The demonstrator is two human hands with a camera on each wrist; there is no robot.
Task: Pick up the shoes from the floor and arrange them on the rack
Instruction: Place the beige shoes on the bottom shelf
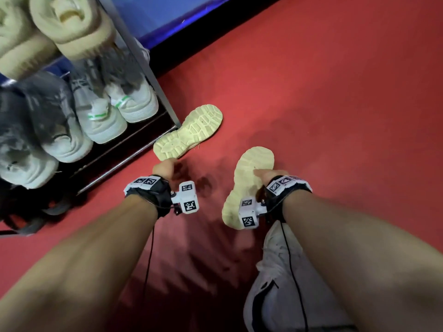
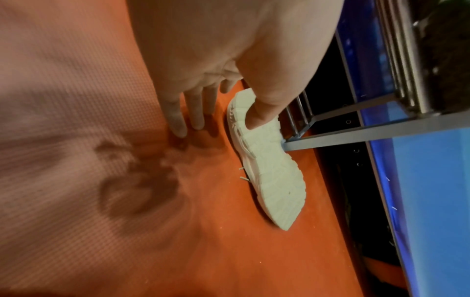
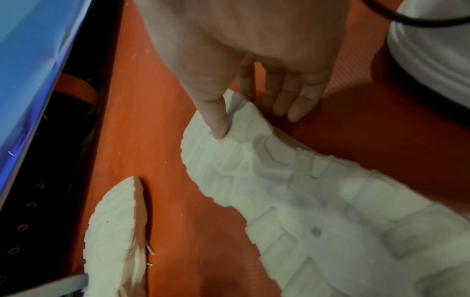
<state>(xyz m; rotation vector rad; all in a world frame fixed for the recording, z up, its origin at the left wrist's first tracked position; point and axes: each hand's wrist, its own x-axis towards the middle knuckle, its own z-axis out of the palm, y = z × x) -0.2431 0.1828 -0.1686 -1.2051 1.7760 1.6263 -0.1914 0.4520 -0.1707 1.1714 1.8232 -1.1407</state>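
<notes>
Floor: red mat where we see two cream shoes lying sole-up, near each other but apart.
Left shoe: the one by the rack, sole facing up, lies on the mat with its middle just beside the rack's lower front corner; in the left wrist view that corner seems to touch its edge.
Left hand: our left hand is at the near end of this shoe; the thumb lies on the sole while the other fingers reach straight down beside the shoe towards the mat. We read this as a loose, wide span with only the thumb in contact, not a closed hold.
Right shoe: the second shoe is sole-up too, at our right wrist; whether it rests on the mat or is lifted we cannot tell.
Right hand: our right hand has its thumb pressed on the sole's end, and the fingers pass down behind the shoe's edge, so thumb and fingers pinch that end.
Rack: metal frame at the left, with pale sneakers with green stripes on a lower shelf and cream shoes above, all blurred.
Leg: pale trousers below our right arm.
</notes>
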